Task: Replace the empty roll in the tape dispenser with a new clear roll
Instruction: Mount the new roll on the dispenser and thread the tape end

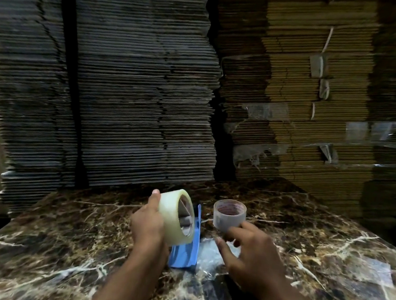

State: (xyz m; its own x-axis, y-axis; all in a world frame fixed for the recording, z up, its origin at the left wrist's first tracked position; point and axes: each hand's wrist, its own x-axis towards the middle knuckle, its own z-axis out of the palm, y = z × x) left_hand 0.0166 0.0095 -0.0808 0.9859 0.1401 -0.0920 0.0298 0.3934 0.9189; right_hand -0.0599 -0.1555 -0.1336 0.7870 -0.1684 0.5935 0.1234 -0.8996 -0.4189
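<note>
My left hand (149, 226) grips a full roll of clear tape (174, 218), tilted, with its opening turned to the right. The roll sits right against the blue tape dispenser (185, 250), which stands on the marble table (55, 244) and is partly hidden behind the roll and my hand. My right hand (249, 253) holds an empty grey cardboard core (228, 216) by its lower edge with the fingertips, just right of the dispenser and lifted above the table.
Tall stacks of flattened cardboard (126, 78) rise like a wall right behind the table's far edge. More strapped brown stacks (311, 89) stand at the back right. A piece of crumpled clear film (211, 253) lies on the table beside the dispenser.
</note>
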